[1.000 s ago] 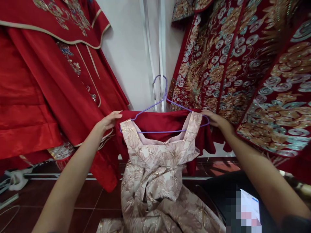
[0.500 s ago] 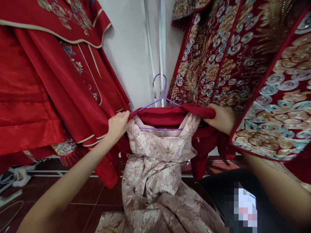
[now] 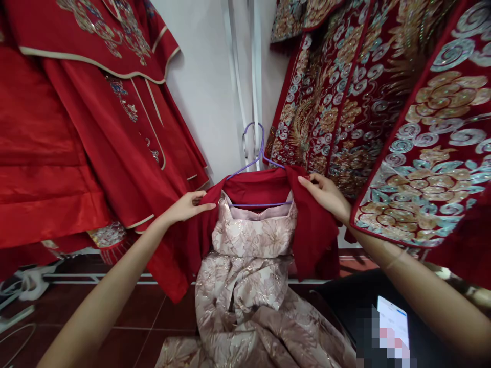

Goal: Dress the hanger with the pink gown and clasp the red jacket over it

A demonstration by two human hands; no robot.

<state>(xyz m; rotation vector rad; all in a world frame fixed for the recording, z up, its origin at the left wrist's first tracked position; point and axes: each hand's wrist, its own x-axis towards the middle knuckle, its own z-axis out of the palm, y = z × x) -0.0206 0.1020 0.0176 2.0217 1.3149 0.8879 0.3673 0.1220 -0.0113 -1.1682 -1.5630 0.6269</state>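
A pale pink floral brocade dress [image 3: 253, 237] hangs in front of me on a purple hanger [image 3: 262, 148]. A plain dark-red jacket [image 3: 316, 230] lies round its back and over both shoulder straps, its fronts falling at either side. My left hand [image 3: 186, 207] has thumb and fingers on the jacket's edge at the left shoulder. At the right shoulder my right hand [image 3: 326, 194] pinches the cloth between thumb and fingers. The dress's skirt spreads in folds below, towards me.
Red embroidered garments [image 3: 111, 112] hang at left, and heavily beaded ones [image 3: 433, 153] at right, over my right forearm. White rack poles [image 3: 255, 87] stand behind the hanger. A lit phone [image 3: 395, 327], partly blurred, lies on a black surface [image 3: 353, 291]. Tiled floor [image 3: 130, 342] shows below.
The jacket's sides have come forward and down over the dress straps. My right hand has moved inward to the left shoulderward edge; my left hand has dropped slightly.
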